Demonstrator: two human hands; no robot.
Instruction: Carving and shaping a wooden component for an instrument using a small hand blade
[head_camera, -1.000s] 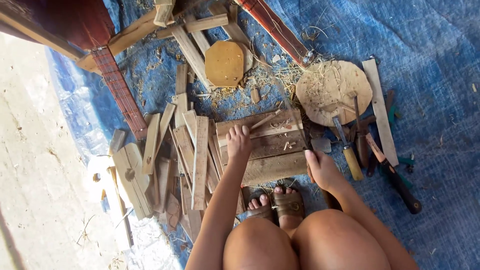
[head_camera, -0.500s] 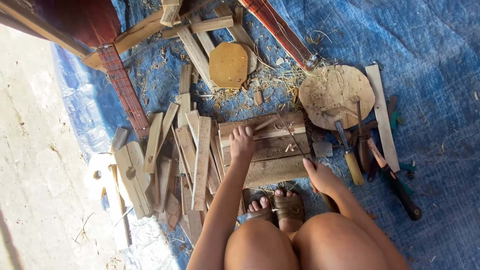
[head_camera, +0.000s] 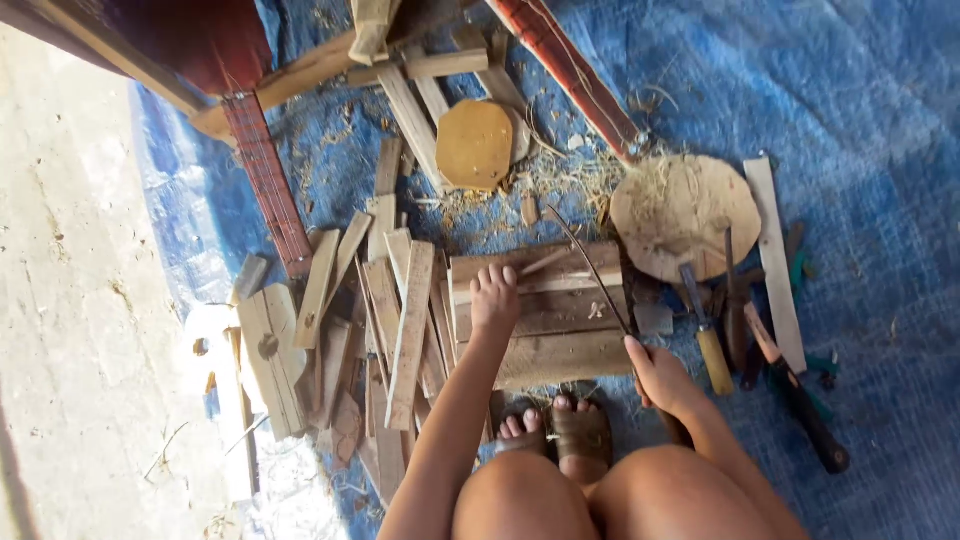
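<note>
Far left: offcut pile (head_camera: 330, 330) of flat wood slats on the blue tarp (head_camera: 860, 90), just beside the work, not touching the hands

Left hand (head_camera: 495, 298) lies flat, fingers spread, palm pressing down on the plank block (head_camera: 545, 315) near its left end. Open, nothing clamped in it, it's only pinning the block

Thin stick (head_camera: 545, 262) lies on the block's top edge just right of those fingertips

Right hand (head_camera: 660, 378) is wrapped tight round the handle of a long thin curved blade (head_camera: 592, 268); blade runs up-left across the block

My read for doing it well: keep left palm weight well behind the edge, fingers clear of the blade line, short controlled strokes, feet back from the block's near face

Far right: round wooden disc (head_camera: 685, 215), yellow-handled chisel (head_camera: 708, 335), other tools, untouched
</note>
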